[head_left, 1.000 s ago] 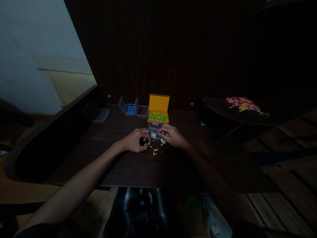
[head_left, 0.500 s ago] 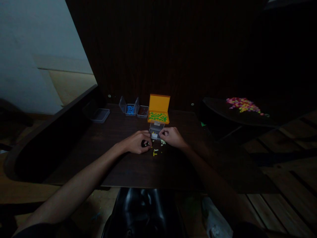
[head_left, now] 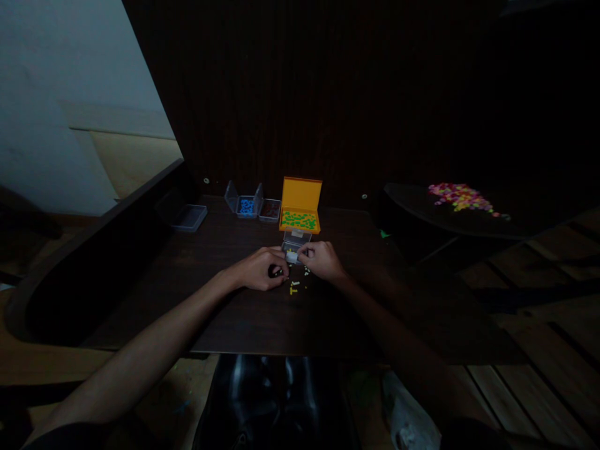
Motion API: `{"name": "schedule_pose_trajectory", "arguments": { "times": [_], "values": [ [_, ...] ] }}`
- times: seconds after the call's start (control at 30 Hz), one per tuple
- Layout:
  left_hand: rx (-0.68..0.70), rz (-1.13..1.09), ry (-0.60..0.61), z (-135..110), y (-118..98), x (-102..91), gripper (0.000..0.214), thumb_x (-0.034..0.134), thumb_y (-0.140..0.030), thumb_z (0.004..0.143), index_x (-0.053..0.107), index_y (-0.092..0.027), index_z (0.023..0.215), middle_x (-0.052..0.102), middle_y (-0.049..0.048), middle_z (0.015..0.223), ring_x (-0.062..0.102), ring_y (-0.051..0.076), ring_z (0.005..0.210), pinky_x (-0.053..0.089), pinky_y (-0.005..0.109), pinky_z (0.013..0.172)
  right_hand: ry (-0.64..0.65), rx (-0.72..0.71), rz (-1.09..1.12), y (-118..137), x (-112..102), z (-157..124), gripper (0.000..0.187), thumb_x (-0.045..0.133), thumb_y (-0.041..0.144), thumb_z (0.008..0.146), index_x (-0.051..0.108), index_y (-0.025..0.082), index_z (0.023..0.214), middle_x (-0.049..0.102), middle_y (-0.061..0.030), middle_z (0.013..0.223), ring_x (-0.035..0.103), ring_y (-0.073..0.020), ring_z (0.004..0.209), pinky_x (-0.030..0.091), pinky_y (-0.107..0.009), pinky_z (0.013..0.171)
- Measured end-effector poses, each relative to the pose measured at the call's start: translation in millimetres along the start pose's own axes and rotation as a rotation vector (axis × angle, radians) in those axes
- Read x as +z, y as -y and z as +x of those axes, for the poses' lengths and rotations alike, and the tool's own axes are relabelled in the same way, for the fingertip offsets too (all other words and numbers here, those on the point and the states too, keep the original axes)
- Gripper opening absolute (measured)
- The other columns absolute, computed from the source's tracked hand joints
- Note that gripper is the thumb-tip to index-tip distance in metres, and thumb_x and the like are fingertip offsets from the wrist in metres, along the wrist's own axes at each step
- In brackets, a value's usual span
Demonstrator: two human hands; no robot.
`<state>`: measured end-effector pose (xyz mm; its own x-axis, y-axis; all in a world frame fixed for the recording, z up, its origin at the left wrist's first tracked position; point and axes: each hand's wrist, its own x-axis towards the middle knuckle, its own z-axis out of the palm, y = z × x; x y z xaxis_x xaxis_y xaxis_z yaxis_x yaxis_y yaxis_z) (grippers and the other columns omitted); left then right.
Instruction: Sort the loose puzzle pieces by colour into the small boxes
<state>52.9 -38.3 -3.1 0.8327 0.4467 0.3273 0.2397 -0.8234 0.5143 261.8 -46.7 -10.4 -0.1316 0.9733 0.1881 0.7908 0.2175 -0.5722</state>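
Note:
At the middle of the table, a small see-through box (head_left: pixel 292 257) with a white label stands with its lid raised, and a few yellow pieces lie in it. My right hand (head_left: pixel 321 259) is closed in a pinch at the box's right side; whatever is between its fingertips is too small to make out. Just left of the box, my left hand (head_left: pixel 265 269) rests on the table with its fingers curled to the thumb, and their grip is hidden. Small yellow pieces (head_left: pixel 293 290) and whitish pieces (head_left: pixel 295 283) lie on the wood in front of the hands.
Behind the small box stands an open orange case (head_left: pixel 300 231) of green pieces. To its left are a box of blue pieces (head_left: pixel 247 207), a box of dark pieces (head_left: pixel 269 211) and another see-through box (head_left: pixel 190 219). A multicoloured heap (head_left: pixel 462 197) lies at the right.
My right hand has shifted slightly left, its fingertips now closer over the box. The left hand has stayed in nearly the same place.

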Motion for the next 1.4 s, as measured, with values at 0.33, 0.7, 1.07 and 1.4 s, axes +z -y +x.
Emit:
{"name": "schedule_pose_trajectory", "arguments": {
  "times": [0.33,0.7,1.07,1.4],
  "values": [
    [-0.017,0.008,-0.007,0,-1,-1.4,0.012,0.059,-0.013,0.076,0.069,-0.018,0.076,0.054,-0.0018,0.062,0.052,0.013,0.063,0.042,0.026,0.070,0.097,-0.115,0.266,-6,-26,0,0.026,0.063,0.033,0.077,0.076,0.011,0.080,0.039,0.0062,0.046,0.030,-0.0075,0.047,0.023,-0.022,0.048],
    [-0.011,0.013,0.015,-1,1,-2.1,0.010,0.061,-0.015,0.076,0.070,-0.019,0.077,0.057,-0.0010,0.062,0.053,0.014,0.064,0.042,0.027,0.068,0.777,-0.349,0.146,0,-54,-6,0.018,0.069,0.028,0.074,0.077,0.014,0.082,0.042,0.0073,0.050,0.035,-0.0069,0.047,0.026,-0.022,0.049],
    [-0.061,0.065,-0.071,-1,3,-4.0,0.014,0.057,-0.021,0.085,0.071,-0.018,0.082,0.056,0.0002,0.064,0.052,0.015,0.066,0.041,0.027,0.067,0.746,-0.355,0.084,0,-47,-5,0.017,0.068,0.025,0.076,0.077,0.013,0.084,0.041,0.0078,0.049,0.036,-0.0071,0.046,0.028,-0.020,0.049],
    [-0.228,0.254,-0.248,3,18,0.3,0.017,0.053,-0.026,0.092,0.067,-0.018,0.089,0.060,0.0029,0.075,0.053,0.019,0.078,0.043,0.030,0.072,0.754,-0.341,0.066,7,-49,-6,0.017,0.070,0.023,0.074,0.077,0.013,0.085,0.044,0.0078,0.050,0.036,-0.0065,0.046,0.029,-0.021,0.052]
  ]
}}
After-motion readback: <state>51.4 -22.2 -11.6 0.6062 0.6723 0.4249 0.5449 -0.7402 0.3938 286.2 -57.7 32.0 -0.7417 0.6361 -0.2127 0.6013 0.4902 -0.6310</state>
